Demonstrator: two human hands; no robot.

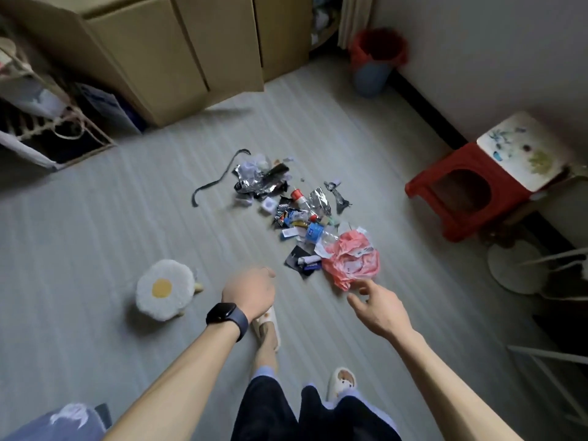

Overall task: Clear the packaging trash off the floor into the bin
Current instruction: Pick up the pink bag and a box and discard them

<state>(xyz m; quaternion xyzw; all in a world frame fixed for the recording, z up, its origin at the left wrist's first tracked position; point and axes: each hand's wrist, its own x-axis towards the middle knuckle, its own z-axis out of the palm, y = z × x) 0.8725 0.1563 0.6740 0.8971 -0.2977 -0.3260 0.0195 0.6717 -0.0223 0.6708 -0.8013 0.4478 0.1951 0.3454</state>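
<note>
Right hand [378, 308] fingers spread loose, empty, tips just short of crumpled pink plastic bag [351, 261], middle of grey floor [127, 218]. Left hand [249, 289] blurry, fingers can't tell.

No lettering is legible here. White print on a dark packet [307, 265], a blue bottle label [313, 233] and paper slips stuck to a pink plastic bag [351, 262] are all too blurred and small to be read.
</note>
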